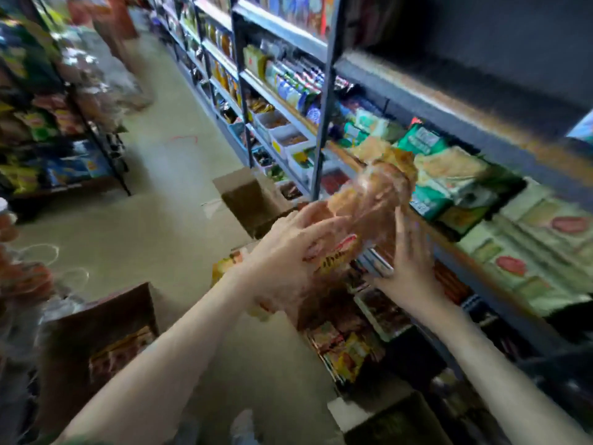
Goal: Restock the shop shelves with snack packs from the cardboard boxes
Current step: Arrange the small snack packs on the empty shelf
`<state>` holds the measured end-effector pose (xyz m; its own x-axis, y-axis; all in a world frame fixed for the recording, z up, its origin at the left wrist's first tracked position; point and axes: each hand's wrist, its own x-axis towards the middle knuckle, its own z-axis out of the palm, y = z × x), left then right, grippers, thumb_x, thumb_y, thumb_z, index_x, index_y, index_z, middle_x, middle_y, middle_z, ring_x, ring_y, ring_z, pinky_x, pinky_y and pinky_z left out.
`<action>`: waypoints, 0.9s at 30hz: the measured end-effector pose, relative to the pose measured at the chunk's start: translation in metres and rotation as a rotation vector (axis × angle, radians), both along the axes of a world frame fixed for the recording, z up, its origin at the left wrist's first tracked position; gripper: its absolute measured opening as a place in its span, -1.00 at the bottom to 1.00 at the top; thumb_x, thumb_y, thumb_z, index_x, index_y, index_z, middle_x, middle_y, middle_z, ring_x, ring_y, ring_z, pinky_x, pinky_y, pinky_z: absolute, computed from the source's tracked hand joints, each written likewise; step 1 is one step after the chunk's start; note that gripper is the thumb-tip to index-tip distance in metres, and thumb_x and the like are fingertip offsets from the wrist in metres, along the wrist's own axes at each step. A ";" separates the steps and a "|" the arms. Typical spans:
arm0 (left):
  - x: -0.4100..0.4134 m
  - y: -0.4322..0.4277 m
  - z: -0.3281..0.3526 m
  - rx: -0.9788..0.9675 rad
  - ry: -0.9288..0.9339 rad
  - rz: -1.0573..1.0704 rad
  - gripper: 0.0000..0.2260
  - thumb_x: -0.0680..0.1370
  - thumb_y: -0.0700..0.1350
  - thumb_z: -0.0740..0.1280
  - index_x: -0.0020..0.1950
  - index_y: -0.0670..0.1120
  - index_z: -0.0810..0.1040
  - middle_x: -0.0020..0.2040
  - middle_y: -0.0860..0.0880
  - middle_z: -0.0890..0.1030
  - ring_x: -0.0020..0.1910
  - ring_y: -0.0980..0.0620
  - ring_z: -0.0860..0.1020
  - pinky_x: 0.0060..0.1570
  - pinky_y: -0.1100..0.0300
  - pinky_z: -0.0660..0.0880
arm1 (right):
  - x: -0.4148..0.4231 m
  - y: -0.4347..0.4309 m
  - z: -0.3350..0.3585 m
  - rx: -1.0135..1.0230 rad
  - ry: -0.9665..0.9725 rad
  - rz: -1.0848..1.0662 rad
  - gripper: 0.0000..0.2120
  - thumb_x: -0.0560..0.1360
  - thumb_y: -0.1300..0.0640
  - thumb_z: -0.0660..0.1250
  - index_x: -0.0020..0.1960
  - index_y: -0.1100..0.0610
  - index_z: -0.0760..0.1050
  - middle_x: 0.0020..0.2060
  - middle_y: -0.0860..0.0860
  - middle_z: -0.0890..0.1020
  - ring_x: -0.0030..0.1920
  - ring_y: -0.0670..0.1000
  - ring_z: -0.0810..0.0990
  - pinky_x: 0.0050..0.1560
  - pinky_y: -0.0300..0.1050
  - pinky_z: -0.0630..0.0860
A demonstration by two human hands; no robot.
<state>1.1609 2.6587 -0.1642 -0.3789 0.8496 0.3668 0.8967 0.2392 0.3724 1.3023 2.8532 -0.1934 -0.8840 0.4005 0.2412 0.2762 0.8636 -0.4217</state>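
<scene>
No legible text anywhere. Only a blurred red-and-yellow label on the clear snack pack [369, 216] gripped in the left hand [288, 255], its letters smeared past reading. Packs along the shelf [449, 162] printed in green, white and red, all too blurred for any brand, number or price. No readable marks on the cardboard box [253, 200].

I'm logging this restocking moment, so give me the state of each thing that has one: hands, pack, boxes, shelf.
left hand: grips the snack pack from the near side
right hand: fingers straight, flat against the pack's far side
snack pack: held in the air, at the shelf edge
cardboard box: open, packs inside
far cardboard box: open, contents hidden
shelf: stocked with green packs
</scene>
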 end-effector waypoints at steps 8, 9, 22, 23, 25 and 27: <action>0.060 0.101 0.074 -0.247 0.448 -0.356 -0.35 0.44 -0.10 0.35 0.50 -0.13 0.25 0.44 -0.11 0.38 0.34 -0.10 0.39 0.28 0.15 0.21 | 0.058 0.041 0.092 0.355 -0.158 0.028 0.01 0.43 -0.35 0.26 0.56 0.01 -0.29 0.43 0.09 0.36 0.44 0.13 0.30 0.41 0.01 0.16; 0.061 0.107 0.082 -0.220 0.470 -0.373 -0.34 0.44 -0.11 0.38 0.50 -0.15 0.24 0.44 -0.11 0.37 0.36 -0.09 0.38 0.30 0.17 0.19 | 0.065 0.044 0.101 0.306 -0.137 -0.018 -0.05 0.41 -0.36 0.28 0.57 0.06 -0.07 0.36 0.08 0.44 0.35 0.14 0.40 0.31 -0.02 0.30; 0.048 0.169 0.214 0.278 0.856 -0.347 -0.41 0.38 0.23 0.16 0.23 -0.13 0.52 0.01 -0.07 0.62 -0.01 -0.13 0.57 0.00 0.03 0.50 | 0.108 0.044 0.229 0.713 0.119 -0.471 -0.60 0.43 -0.05 0.38 0.18 0.06 0.39 0.09 -0.02 0.53 0.10 0.03 0.45 0.10 -0.13 0.29; 0.050 0.172 0.220 0.317 0.862 -0.347 -0.42 0.39 0.24 0.17 0.22 -0.13 0.52 -0.01 -0.08 0.62 -0.02 -0.15 0.57 -0.01 0.02 0.51 | 0.112 0.042 0.238 0.742 0.123 -0.480 -0.60 0.43 -0.04 0.39 0.19 0.06 0.39 0.10 -0.03 0.52 0.11 0.02 0.45 0.12 -0.14 0.29; 0.054 0.177 0.231 0.387 0.869 -0.335 -0.44 0.41 0.27 0.17 0.19 -0.13 0.48 -0.04 -0.10 0.61 -0.05 -0.16 0.57 -0.05 0.00 0.52 | 0.122 0.038 0.254 0.790 0.123 -0.513 -0.56 0.44 -0.04 0.40 0.24 0.06 0.38 0.14 -0.04 0.51 0.15 0.00 0.44 0.19 -0.15 0.29; 0.061 0.181 0.241 0.455 0.857 -0.327 -0.43 0.41 0.31 0.19 0.17 -0.12 0.45 -0.05 -0.09 0.60 -0.08 -0.15 0.56 -0.08 0.00 0.50 | 0.132 0.033 0.266 0.844 0.109 -0.595 -0.53 0.40 -0.02 0.45 0.24 0.08 0.40 0.13 -0.03 0.53 0.15 0.02 0.47 0.18 -0.13 0.32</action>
